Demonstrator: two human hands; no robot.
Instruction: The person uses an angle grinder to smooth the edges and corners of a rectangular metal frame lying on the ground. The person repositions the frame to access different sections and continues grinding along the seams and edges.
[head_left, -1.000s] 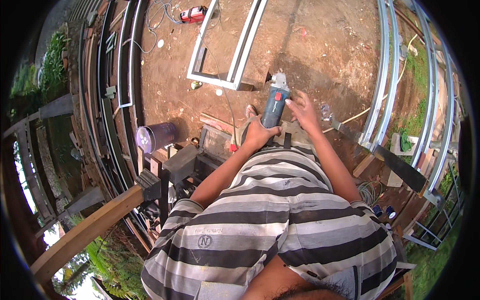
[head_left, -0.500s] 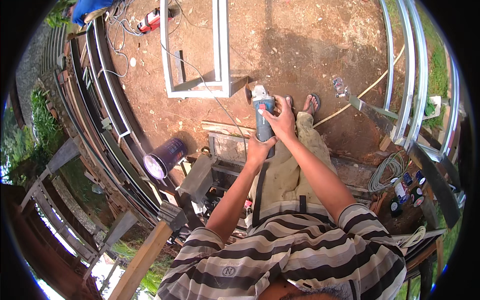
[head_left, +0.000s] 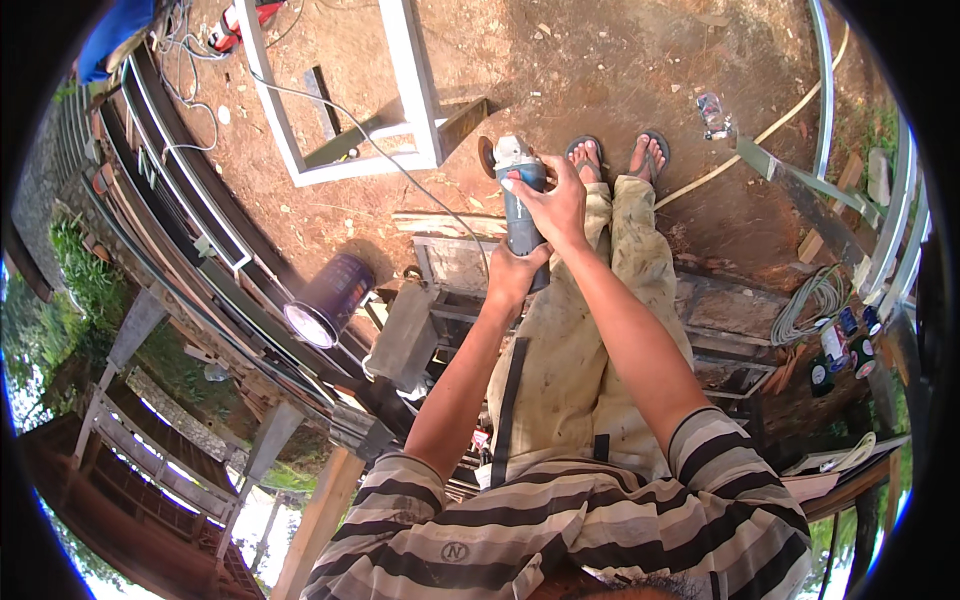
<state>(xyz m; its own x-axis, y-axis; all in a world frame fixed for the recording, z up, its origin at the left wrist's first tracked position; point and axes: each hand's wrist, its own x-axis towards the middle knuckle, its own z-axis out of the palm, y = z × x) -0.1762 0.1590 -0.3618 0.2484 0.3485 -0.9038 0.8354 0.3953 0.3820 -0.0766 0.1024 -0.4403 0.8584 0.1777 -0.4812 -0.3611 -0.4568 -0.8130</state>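
An angle grinder [head_left: 521, 215] with a blue and dark body is held in both my hands, out in front of my legs. My left hand [head_left: 513, 275] wraps round its rear end, where the grey cord leads off. Further forward, my right hand [head_left: 557, 205] closes over the body just behind the silver gear head. On the head's left side sits a thin brown disc [head_left: 487, 156]. Just beyond it, apart from the disc, a white-painted rectangular metal frame [head_left: 365, 168] stands on the dirt. Whether the disc is spinning cannot be told.
A purple bucket [head_left: 340, 300] lies tipped at the left, beside long metal bars [head_left: 190, 215]. The grinder's cord [head_left: 400, 170] crosses the frame. At the right are a coiled hose [head_left: 808, 305], several spray cans [head_left: 835, 345] and silver bars [head_left: 890, 260]. A person's blue clothing [head_left: 110, 35] shows far left.
My view has tilted and shifted, so the white frame appears further up and left, and both my feet now show. My grip on the grinder stays the same.
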